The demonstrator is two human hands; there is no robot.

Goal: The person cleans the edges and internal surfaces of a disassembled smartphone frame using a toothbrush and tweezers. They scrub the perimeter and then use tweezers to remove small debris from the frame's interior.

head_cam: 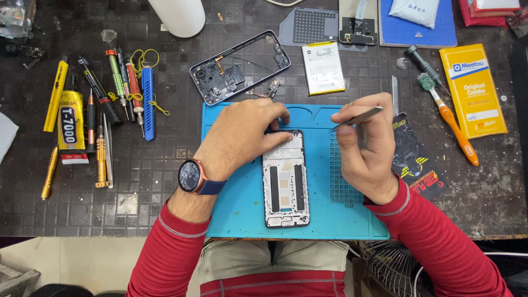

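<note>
- Phone screen frame is lying on the blue mat, long axis running away from the wearer, directly beneath the left fingers.
- Left hand is pressing its top edge, fingers together and flat.
- Right hand is hovering just right of it, fingers clamped on metal tweezers.
- Gutted phone housing and battery are resting beyond the fingertips on the desk.

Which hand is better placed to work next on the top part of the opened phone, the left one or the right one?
Probably the right hand: it holds the tweezers, tips aimed toward the top of the phone frame. The left hand rests there, pressing it onto the blue mat.
</note>
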